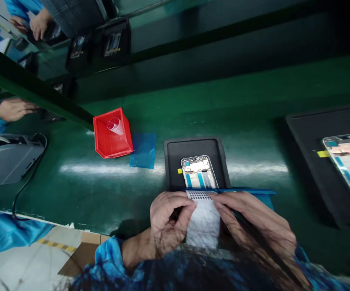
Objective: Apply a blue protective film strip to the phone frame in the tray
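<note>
Two bare hands meet over a white perforated sheet [203, 214]: the left hand [165, 224] curls shut, pinching its left edge, while the right hand [253, 220] lies flatter on the right edge, possibly gripping a thin dark tool, though blur hides that. Just beyond, an open silver phone frame [198, 171] lies seated in a black moulded tray [171, 161], which steadies it on the green conveyor belt [102, 182].

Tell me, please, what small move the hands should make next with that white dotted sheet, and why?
Probably peel one small piece from the white dotted sheet. The left hand and the right hand pinch the sheet by its sides, right at the near edge of the black tray, and the open phone frame lies in that tray just beyond the fingers.
</note>
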Tool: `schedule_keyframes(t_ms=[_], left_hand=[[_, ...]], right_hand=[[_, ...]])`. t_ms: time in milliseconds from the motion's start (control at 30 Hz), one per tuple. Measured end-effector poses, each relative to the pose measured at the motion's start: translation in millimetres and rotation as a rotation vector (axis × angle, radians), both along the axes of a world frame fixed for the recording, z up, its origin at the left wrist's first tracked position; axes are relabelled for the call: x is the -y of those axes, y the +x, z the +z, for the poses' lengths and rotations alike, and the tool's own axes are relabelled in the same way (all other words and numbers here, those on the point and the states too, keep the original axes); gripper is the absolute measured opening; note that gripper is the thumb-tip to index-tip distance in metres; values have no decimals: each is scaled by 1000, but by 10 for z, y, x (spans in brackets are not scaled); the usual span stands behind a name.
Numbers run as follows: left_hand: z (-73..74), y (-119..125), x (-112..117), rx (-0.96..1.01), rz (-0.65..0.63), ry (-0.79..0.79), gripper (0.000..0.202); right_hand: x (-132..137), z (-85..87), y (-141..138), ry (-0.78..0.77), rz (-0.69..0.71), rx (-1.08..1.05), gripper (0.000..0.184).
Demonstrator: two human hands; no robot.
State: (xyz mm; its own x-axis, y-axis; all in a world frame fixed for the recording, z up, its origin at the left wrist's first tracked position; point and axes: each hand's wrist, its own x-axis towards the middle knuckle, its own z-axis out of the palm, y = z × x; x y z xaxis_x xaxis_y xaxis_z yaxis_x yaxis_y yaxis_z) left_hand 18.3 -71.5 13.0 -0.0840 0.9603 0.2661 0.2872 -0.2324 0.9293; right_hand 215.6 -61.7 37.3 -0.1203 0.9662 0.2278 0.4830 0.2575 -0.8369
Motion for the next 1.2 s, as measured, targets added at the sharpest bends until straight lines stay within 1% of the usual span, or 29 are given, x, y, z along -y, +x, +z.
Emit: schedule_keyframes(t_ms=[67, 167, 200, 300, 333, 433, 500, 600, 700, 800, 867, 933, 1000, 1067, 1200], left_hand=[[44, -3, -30, 34, -36, -56, 26], [114, -7, -81, 108, -80, -199, 15], [129, -8, -92, 137, -85, -247, 16], [154, -10, -104, 215, -96, -357, 39], [159, -9, -102, 231, -103, -379, 45], [185, -7, -95, 238, -135, -398, 49], [206, -10, -92, 203, -156, -378, 45], [230, -40, -87, 90, -162, -299, 32], [249, -109, -84, -77, -132, -154, 21], [252, -190, -99, -251, -108, 26, 24], [230, -231, -114, -319, -172, 158, 26], [192, -260, -123, -331, -269, 247, 26], [158, -282, -118, -324, -338, 263, 26], [139, -302, -104, -314, -364, 227, 28], [137, -331, -58, -272, -431, 160, 39]], right_hand=[[-17, -16, -3, 4, 42, 7, 28], [-24, -33, -2, 53, 84, 21, 30], [-22, -31, 2, 70, 93, 27, 29], [-16, 15, 23, 77, 102, 45, 26], [-19, 40, 32, 69, 113, 55, 23], [-54, 111, 60, 64, 151, 91, 19], [-88, 136, 74, 76, 158, 94, 19], [-123, 136, 79, 82, 161, 76, 19], [-114, 111, 68, 82, 163, 84, 20], [-62, 66, 71, 46, 158, 73, 17], [-21, 25, 91, 22, 167, 49, 16], [7, -14, 120, 16, 194, 40, 16], [15, -36, 147, 19, 222, 44, 17], [0, -31, 160, 34, 235, 71, 17], [-68, 45, 141, 103, 282, 150, 15]])
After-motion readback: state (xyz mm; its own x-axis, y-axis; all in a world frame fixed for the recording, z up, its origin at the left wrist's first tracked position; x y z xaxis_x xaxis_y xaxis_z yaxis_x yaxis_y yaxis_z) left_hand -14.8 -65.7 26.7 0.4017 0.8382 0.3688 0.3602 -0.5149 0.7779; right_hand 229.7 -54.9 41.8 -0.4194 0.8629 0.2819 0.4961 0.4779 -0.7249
